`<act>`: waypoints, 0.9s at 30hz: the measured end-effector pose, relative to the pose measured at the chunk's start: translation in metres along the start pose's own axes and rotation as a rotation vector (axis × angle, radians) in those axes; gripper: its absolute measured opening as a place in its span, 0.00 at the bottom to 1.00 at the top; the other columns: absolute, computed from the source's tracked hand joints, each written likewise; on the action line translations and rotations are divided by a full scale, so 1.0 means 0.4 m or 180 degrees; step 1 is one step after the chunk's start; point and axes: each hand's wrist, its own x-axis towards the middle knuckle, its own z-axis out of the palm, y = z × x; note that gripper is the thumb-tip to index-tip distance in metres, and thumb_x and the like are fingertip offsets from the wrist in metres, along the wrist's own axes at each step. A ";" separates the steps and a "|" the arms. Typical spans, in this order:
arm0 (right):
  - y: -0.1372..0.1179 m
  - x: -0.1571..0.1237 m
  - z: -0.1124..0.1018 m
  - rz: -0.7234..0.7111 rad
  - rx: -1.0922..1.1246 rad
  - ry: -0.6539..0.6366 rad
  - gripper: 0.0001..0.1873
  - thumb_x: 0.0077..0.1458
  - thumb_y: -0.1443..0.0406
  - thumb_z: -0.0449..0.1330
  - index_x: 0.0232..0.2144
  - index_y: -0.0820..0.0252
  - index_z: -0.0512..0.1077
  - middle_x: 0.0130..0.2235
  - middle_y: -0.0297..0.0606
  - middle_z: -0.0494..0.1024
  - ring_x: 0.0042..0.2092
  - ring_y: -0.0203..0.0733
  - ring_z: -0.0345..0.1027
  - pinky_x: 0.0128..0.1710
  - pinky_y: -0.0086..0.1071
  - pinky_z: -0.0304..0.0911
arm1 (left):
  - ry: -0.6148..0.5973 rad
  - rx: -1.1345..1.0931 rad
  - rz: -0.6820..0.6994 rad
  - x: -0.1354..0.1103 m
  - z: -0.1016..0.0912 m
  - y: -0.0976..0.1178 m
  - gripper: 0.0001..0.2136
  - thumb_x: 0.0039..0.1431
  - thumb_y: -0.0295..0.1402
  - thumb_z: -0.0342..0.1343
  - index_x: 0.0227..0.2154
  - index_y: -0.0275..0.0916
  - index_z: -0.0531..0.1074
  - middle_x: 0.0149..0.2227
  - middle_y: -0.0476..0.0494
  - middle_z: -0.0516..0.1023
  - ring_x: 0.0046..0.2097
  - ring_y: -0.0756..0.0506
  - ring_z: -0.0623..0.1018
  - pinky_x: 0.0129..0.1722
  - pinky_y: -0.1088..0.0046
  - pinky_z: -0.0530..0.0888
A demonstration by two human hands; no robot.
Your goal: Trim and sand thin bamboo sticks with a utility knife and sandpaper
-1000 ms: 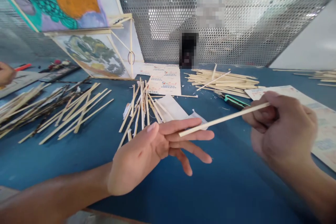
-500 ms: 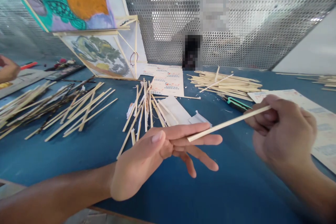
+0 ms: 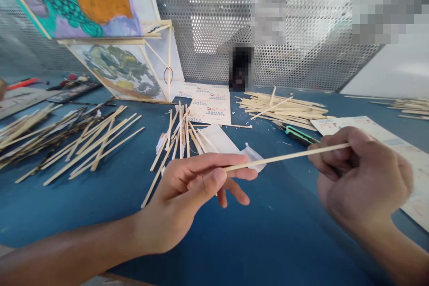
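Note:
A thin pale wooden stick (image 3: 284, 157) spans the gap between my two hands above the blue table. Its left end is pinched between the thumb and fingers of my left hand (image 3: 187, 196), whose lower fingers stay loosely spread. My right hand (image 3: 365, 178) grips the other end, with the thumb on top and the fingers curled under. Behind my left hand lies a loose bundle of sticks (image 3: 181, 129), some with white paper scraps on them. A white paper piece (image 3: 219, 139) lies beside that bundle.
A stick pile (image 3: 284, 108) lies at the back, near a green-and-black utility knife (image 3: 300, 135). More sticks (image 3: 97, 143) spread at left. Printed sheets (image 3: 214, 105) lie on the table (image 3: 268, 237). Framed paintings (image 3: 94, 4) stand back left against perforated metal. Another person's hand shows at the left edge.
My left thumb has come down onto the stick, closing a pinch on its end where it had rested across the open fingers. The other person's hand has moved mostly out of view.

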 end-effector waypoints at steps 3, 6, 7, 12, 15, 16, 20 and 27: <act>-0.007 -0.003 -0.003 0.0099 0.0047 -0.0110 0.16 0.49 0.71 0.57 0.13 0.59 0.62 0.18 0.28 0.54 0.19 0.30 0.42 0.19 0.34 0.34 | 0.0012 0.0048 0.0031 -0.002 0.001 0.003 0.14 0.73 0.29 0.53 0.53 0.48 0.80 0.50 0.43 0.85 0.40 0.48 0.85 0.36 0.79 0.76; -0.007 -0.001 -0.007 0.0192 0.0100 -0.0129 0.15 0.50 0.71 0.55 0.13 0.59 0.63 0.18 0.28 0.52 0.19 0.31 0.41 0.20 0.35 0.34 | -0.0016 0.0119 0.0020 -0.007 0.000 0.005 0.14 0.73 0.29 0.53 0.54 0.49 0.79 0.50 0.44 0.85 0.40 0.49 0.85 0.36 0.80 0.76; -0.007 0.000 -0.008 0.0210 0.0115 -0.0128 0.16 0.50 0.71 0.54 0.13 0.59 0.63 0.18 0.28 0.51 0.19 0.31 0.40 0.20 0.35 0.34 | -0.0020 0.0176 0.0030 -0.009 0.000 0.005 0.15 0.73 0.29 0.52 0.54 0.50 0.79 0.50 0.44 0.85 0.40 0.50 0.85 0.37 0.80 0.76; -0.006 0.002 -0.017 0.0288 0.0181 -0.0310 0.15 0.52 0.70 0.56 0.14 0.60 0.64 0.18 0.28 0.51 0.19 0.31 0.40 0.20 0.34 0.35 | 0.0064 0.0796 0.0316 -0.012 -0.006 0.002 0.15 0.73 0.28 0.52 0.54 0.51 0.78 0.46 0.47 0.86 0.38 0.50 0.84 0.35 0.80 0.76; -0.004 -0.001 -0.022 0.0146 0.0218 -0.0545 0.20 0.55 0.70 0.60 0.14 0.60 0.61 0.18 0.26 0.51 0.19 0.29 0.41 0.19 0.32 0.36 | 0.0198 0.1610 0.0647 -0.011 -0.009 0.002 0.15 0.71 0.26 0.53 0.54 0.50 0.78 0.38 0.50 0.86 0.36 0.51 0.84 0.33 0.81 0.76; -0.001 -0.002 -0.023 0.0107 0.0189 -0.0619 0.21 0.57 0.70 0.62 0.15 0.60 0.61 0.18 0.26 0.51 0.19 0.29 0.42 0.19 0.32 0.36 | 0.0239 0.1848 0.0751 -0.010 -0.010 0.002 0.15 0.70 0.26 0.55 0.53 0.49 0.78 0.37 0.51 0.86 0.35 0.52 0.84 0.33 0.81 0.76; 0.020 -0.001 -0.029 0.0347 -0.0064 -0.0929 0.22 0.62 0.66 0.66 0.19 0.59 0.64 0.19 0.25 0.54 0.19 0.28 0.46 0.19 0.30 0.39 | 0.0371 0.2329 0.0936 0.004 -0.019 0.000 0.10 0.67 0.25 0.59 0.47 0.46 0.76 0.34 0.55 0.85 0.32 0.54 0.84 0.33 0.82 0.77; 0.037 0.048 -0.042 0.0816 -0.0149 -0.0529 0.25 0.58 0.62 0.68 0.16 0.59 0.61 0.19 0.24 0.52 0.20 0.27 0.42 0.19 0.30 0.38 | 0.0576 0.2768 0.1016 0.031 -0.036 0.003 0.04 0.68 0.29 0.59 0.42 0.42 0.77 0.31 0.55 0.84 0.31 0.54 0.83 0.29 0.81 0.74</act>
